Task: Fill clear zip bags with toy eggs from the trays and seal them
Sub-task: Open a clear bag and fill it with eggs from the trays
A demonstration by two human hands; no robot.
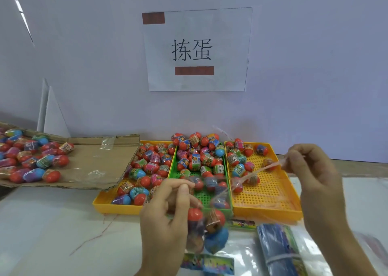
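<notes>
Left hand point(165, 217) is pinching one end of the top edge of a clear bag point(212, 219), fingers curled on it, in the lower middle of the frame. Right hand point(310, 170) pinches the other end, further up on the right, so the top edge is stretched between them at a slant. The bag hangs down by the left hand with a few eggs point(216, 237) in the bottom, red and blue ones. It's pretty blurry, so I can't tell if the zip is closed.

Behind the hands, across the middle, three trays sit side by side, touching: a yellow tray point(109, 208) on the left, a green tray point(201, 198) in the centre, and another yellow tray point(270, 196) on the right. All three hold loose eggs point(197, 156), the right one the fewest.

Cardboard point(94, 166) at the left edge carries more eggs and overlaps the left tray's corner. A banded bundle point(277, 248) lies at lower right on the white table point(52, 223). A paper sign point(197, 49) is on the wall up top.
</notes>
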